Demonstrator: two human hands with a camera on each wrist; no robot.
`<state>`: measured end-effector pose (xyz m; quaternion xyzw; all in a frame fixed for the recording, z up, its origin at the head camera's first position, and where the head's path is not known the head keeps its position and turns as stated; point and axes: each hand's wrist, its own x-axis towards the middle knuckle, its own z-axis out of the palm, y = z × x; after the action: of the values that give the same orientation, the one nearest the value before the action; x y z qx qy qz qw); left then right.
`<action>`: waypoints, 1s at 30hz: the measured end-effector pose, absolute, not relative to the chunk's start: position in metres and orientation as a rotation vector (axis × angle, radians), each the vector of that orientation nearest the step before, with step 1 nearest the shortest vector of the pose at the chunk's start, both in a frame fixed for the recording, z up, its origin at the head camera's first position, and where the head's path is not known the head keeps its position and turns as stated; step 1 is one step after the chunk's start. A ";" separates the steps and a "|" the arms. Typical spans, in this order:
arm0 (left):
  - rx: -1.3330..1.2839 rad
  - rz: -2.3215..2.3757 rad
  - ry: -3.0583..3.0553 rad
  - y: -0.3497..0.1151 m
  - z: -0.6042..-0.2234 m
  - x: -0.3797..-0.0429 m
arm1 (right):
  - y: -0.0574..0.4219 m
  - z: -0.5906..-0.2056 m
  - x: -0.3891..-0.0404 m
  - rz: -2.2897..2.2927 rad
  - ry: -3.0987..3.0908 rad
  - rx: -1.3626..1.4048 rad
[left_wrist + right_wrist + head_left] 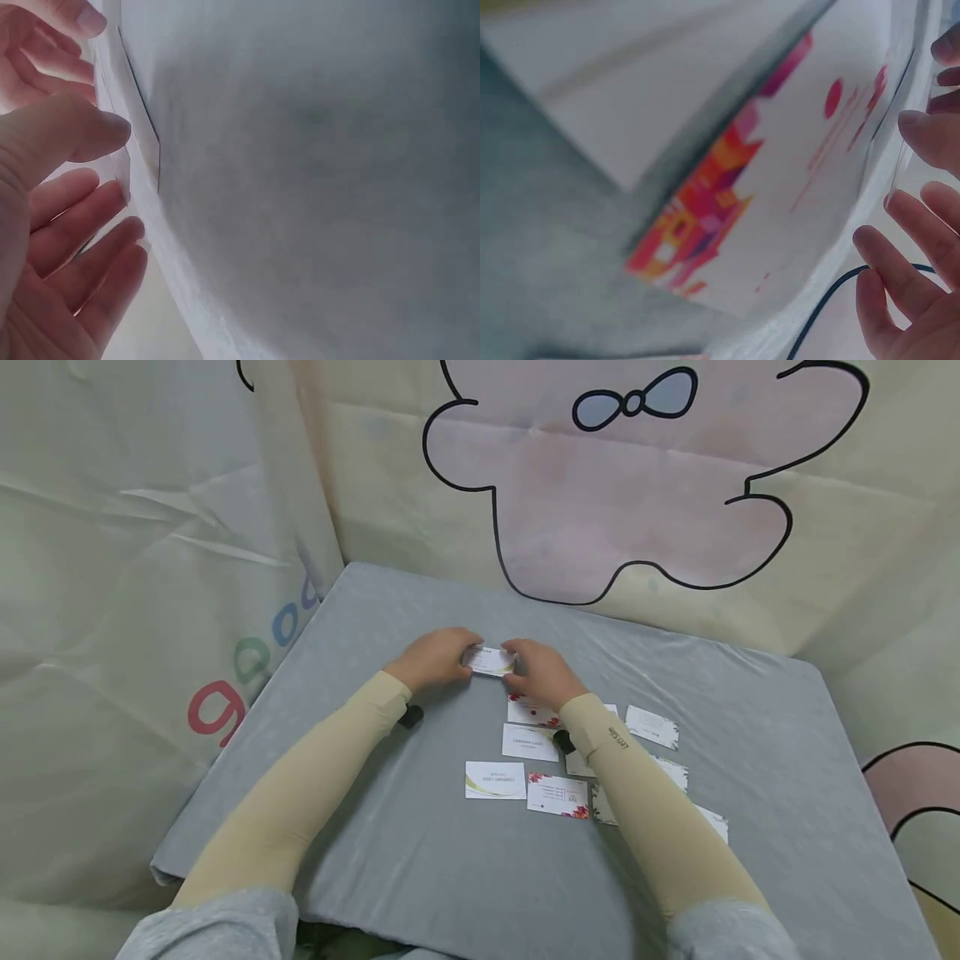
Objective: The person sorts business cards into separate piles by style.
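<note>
Left hand [437,657] and right hand [544,673] face each other, each pinching one end of a white card [489,662] between thumb and forefinger, so the white card spans the gap between them. In the wrist views the other fingers of each hand stand a little apart. Whether the white card touches what is below it, I cannot tell.

Beyond both hands hangs a pale backdrop [390,485]. Beneath them spreads a grey table [405,860], reaching out past either hand. A pink drawing [615,518] outlined in black shows on the backdrop, ahead of the right hand and off to its right. Behind each hand a beige sleeve [300,793] runs back toward the body.

More cards lie on the near side of the right hand. Nearest, just behind its fingers, is a red-printed card [531,713]; next behind that, a logo card [529,742]. Farther back come a yellow-striped card [495,781] and, just right of it, a floral card [557,795]. Right of the hand, past its sleeve, a grey-printed card [652,727] lies well apart; others are partly hidden by that sleeve. Small black pieces [411,717] sit at the wrists.
</note>
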<state>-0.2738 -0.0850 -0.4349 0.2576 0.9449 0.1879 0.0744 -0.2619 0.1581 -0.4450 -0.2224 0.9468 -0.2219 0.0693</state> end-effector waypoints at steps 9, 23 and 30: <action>0.729 0.557 2.790 -0.082 -0.434 -0.288 | 0.156 -0.446 -0.270 -0.656 2.859 -0.617; 0.747 0.554 2.791 -0.081 -0.440 -0.289 | 0.159 -0.447 -0.269 -0.642 2.839 -0.599; 0.734 0.567 2.786 -0.082 -0.445 -0.289 | 0.161 -0.449 -0.270 -0.617 2.835 -0.628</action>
<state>-0.2888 -0.0820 -0.4454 0.2487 0.9438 0.1921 0.1024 -0.2698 0.1613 -0.4495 -0.2107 0.9515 -0.2070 0.0862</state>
